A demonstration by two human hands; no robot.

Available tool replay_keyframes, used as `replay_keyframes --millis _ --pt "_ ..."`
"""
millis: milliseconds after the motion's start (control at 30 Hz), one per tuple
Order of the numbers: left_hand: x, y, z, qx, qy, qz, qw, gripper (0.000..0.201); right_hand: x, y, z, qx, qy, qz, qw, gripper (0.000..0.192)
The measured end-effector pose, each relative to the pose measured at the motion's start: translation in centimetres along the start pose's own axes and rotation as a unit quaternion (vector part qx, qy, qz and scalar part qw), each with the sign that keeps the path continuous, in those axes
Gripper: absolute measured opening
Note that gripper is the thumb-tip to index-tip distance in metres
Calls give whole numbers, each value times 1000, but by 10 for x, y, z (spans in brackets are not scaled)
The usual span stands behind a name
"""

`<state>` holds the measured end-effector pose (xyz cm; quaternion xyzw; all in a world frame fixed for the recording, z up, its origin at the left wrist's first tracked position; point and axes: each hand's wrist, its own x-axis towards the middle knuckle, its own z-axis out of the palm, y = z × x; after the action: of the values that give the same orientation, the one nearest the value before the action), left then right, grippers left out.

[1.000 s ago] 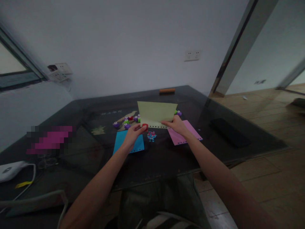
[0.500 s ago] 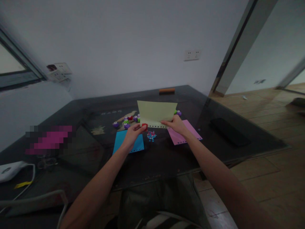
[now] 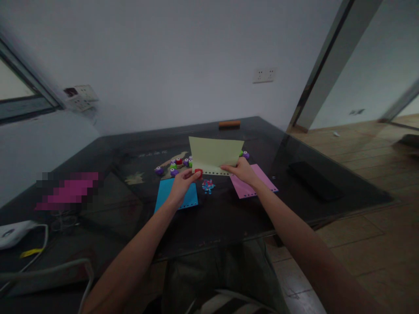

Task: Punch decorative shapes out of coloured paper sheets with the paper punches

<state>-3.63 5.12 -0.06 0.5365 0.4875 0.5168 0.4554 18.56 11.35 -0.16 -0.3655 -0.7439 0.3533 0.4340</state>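
The pale green sheet (image 3: pixel 216 156) stands tilted above the worktop (image 3: pixel 229 218), its punched lower edge pinched by the right hand (image 3: pixel 241 171); the left hand (image 3: pixel 182 183) pinches a red punch (image 3: pixel 198 172) onto that edge. A loose grip could let the paper slip and misplace the hole; cut-outs (image 3: pixel 208 186) beneath might scatter.

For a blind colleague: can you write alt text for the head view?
Over a dark table, the left hand holds a small red punch at a pale yellow sheet's edge, held by the right hand. Blue paper and pink paper lie alongside.

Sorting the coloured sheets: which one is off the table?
The pale yellow sheet, held up by both hands; the blue sheet and pink sheet lie flat.
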Motion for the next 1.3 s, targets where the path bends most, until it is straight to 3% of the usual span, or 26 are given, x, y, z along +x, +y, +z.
replay_keyframes --millis 800,1300 --pt "-1 -2 2 6 22 33 999 30 -1 -3 0 8 5 -11 1000 29" --pt "-2 -8 7 -21 27 43 998 28 0 2 -3 38 4 23 999 33"
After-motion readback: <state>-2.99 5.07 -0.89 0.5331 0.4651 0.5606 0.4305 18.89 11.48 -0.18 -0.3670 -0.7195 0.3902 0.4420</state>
